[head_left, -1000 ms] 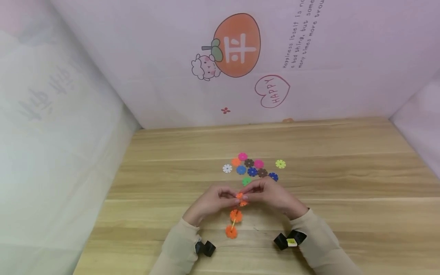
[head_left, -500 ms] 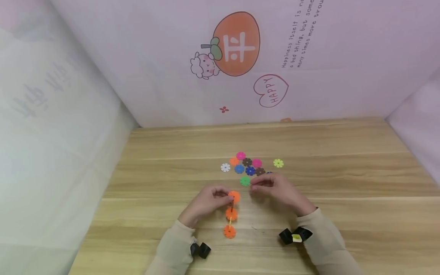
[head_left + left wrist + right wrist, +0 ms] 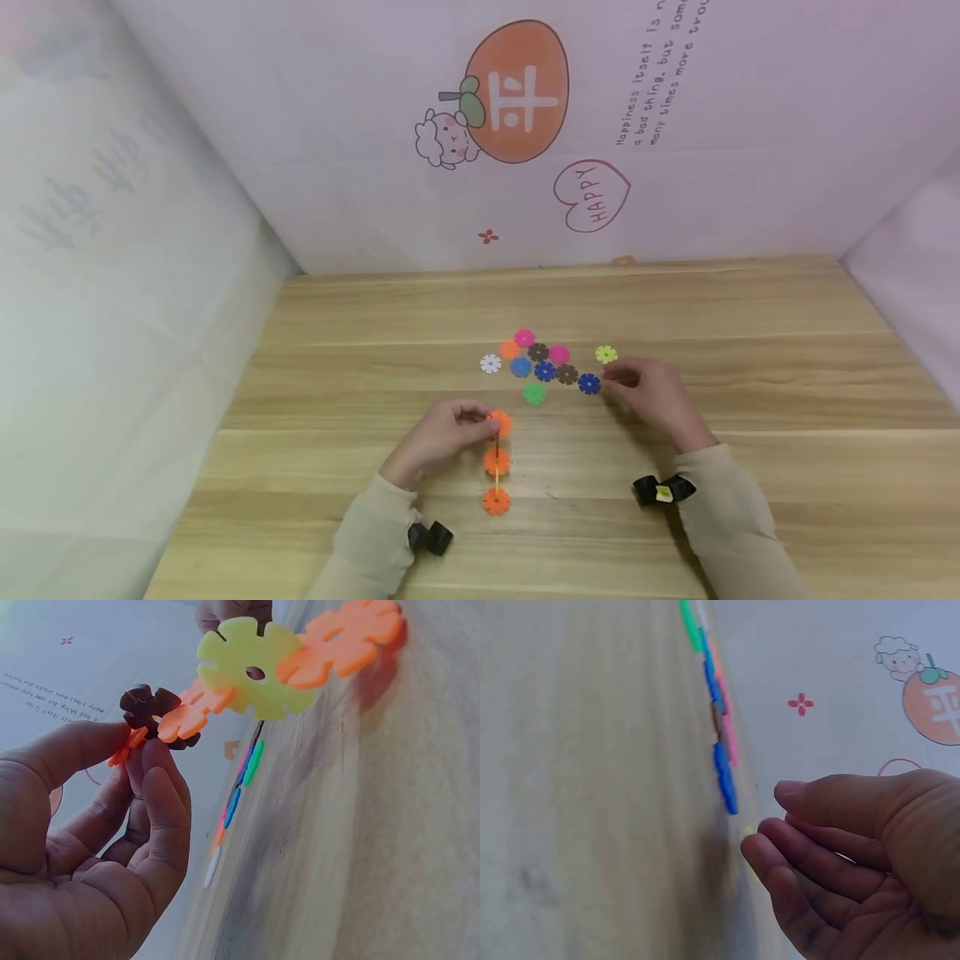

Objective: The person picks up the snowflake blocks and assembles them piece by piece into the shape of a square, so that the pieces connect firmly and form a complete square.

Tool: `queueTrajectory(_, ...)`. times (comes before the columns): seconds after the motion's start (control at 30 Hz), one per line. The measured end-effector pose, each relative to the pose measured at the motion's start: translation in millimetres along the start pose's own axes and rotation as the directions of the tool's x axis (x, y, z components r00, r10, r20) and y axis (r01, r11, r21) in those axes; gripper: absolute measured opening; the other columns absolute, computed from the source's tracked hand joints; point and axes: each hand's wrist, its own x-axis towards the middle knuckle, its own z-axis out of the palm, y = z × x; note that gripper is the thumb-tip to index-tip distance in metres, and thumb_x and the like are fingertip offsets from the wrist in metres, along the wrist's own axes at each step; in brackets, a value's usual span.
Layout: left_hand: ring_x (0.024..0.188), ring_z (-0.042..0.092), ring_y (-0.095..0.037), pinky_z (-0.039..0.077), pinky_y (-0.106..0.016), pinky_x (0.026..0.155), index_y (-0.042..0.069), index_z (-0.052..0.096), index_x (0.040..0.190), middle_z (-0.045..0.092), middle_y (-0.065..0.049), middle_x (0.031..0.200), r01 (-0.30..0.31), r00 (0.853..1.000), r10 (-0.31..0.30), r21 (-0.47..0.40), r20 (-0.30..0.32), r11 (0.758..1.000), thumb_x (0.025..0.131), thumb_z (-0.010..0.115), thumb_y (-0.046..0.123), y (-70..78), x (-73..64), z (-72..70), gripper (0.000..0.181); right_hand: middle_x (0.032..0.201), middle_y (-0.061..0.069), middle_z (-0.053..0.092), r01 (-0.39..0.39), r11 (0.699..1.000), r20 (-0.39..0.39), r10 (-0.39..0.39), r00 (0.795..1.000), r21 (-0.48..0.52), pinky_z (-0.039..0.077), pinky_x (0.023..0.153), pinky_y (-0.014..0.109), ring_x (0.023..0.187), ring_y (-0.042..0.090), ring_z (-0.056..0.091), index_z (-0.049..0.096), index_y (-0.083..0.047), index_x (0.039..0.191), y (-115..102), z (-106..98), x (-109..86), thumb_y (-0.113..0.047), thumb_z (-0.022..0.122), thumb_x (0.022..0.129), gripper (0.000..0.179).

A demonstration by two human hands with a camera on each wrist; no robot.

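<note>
My left hand [image 3: 452, 427] pinches the end orange notched disc [image 3: 129, 747] of a chain of interlocking plastic discs. After it come a dark brown disc [image 3: 142, 703], an orange disc [image 3: 196, 712], a yellow disc [image 3: 251, 649] and another orange disc [image 3: 345, 645]. The chain stretches toward the front of the table in the head view. My right hand [image 3: 654, 398] holds nothing; its fingers are loosely bent, with thumb and fingertips apart in the right wrist view. Those fingertips are beside a dark blue disc [image 3: 589, 384] and just in front of a loose yellow disc [image 3: 606, 355].
Several loose discs lie flat on the wooden table [image 3: 360, 333], among them a green disc [image 3: 534, 394], a white disc [image 3: 491, 364] and a pink disc [image 3: 524, 338]. Printed cloth [image 3: 337, 167] hangs behind the table, and pale cloth also hangs at both sides.
My right hand has let go of the chain and moved right and away, past the green disc to the dark blue and yellow ones. The left hand keeps the chain and has shifted slightly left.
</note>
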Motion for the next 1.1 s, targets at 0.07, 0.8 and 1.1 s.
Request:
queueTrajectory(0.07, 0.086, 0.064, -0.017, 0.051, -0.032, 0.079, 0.011, 0.069, 0.099, 0.07, -0.002, 0.092, -0.007, 1.0, 0.007, -0.001, 0.004, 1.0, 0.084, 0.069, 0.028, -0.3, 0.8, -0.4, 0.023, 0.101, 0.012, 0.069, -0.003, 1.0, -0.007, 0.003, 1.0, -0.018, 0.051, 0.082, 0.044, 0.092, 0.027, 0.064, 0.063, -0.002, 0.113, 1, 2, 1.3, -0.02, 0.067, 0.086, 0.033)
queueTrajectory(0.8, 0.084, 0.065, -0.014, 0.054, -0.032, 0.079, 0.009, 0.069, 0.099, 0.07, -0.003, 0.093, 0.012, 1.0, -0.012, -0.048, 0.012, 0.999, 0.084, 0.07, 0.024, 0.4, 1.3, -2.0, 0.022, 0.1, 0.015, 0.068, 0.015, 0.995, -0.008, -0.016, 1.0, -0.097, 0.051, 0.081, 0.044, 0.09, 0.027, 0.063, 0.063, 0.0, 0.113, -6, 18, 11.1, -0.016, 0.072, 0.08, 0.038)
queueTrajectory(1.1, 0.082, 0.064, -0.015, 0.054, -0.032, 0.078, 0.007, 0.069, 0.098, 0.069, -0.004, 0.091, 0.021, 1.0, -0.021, -0.07, 0.002, 0.997, 0.082, 0.071, 0.022, 0.0, 2.8, -0.7, 0.021, 0.092, 0.008, 0.069, 0.001, 1.0, 0.015, -0.001, 1.0, 0.001, 0.053, 0.076, 0.038, 0.083, 0.02, 0.064, 0.067, -0.004, 0.105, -1, 15, 9.9, -0.016, 0.071, 0.082, 0.026)
